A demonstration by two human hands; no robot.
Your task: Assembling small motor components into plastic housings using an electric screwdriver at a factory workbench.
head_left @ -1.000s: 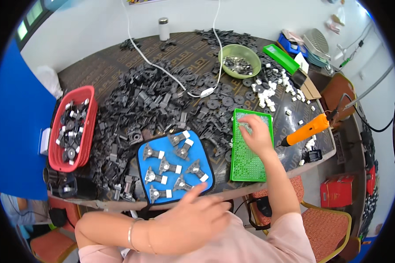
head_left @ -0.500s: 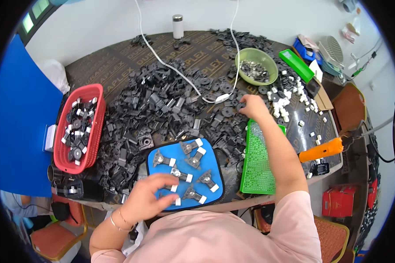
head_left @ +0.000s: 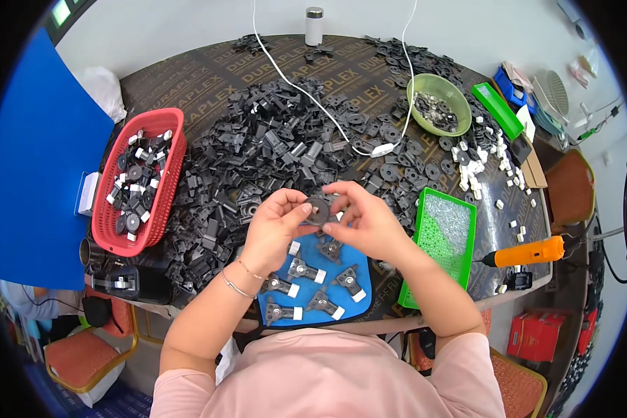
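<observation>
Above the far edge of a blue pad (head_left: 362,258), both my hands meet at a round black disc (head_left: 318,212) with a hole in its middle. My left hand (head_left: 275,226) pinches the disc, its thumb lying across the face. My right hand (head_left: 366,221) has its fingers curled at the disc's right edge. On the pad below lie several dark T-shaped parts (head_left: 323,304) with white ends, such as one white-tipped part (head_left: 350,281) at the right. Some of them are partly hidden under my hands.
A heap of black plastic parts (head_left: 258,139) covers the table's middle. A red basket (head_left: 176,167) of assembled pieces stands left, a green tray (head_left: 471,240) of small metal bits right. Beyond are a green bowl (head_left: 460,94), white caps (head_left: 470,171), an orange electric screwdriver (head_left: 529,252) and a white cable (head_left: 296,87).
My right hand has come back from the parts beside the green tray to the middle. My left hand has lifted off the pad's parts, and both now meet at the disc. The view has shifted.
</observation>
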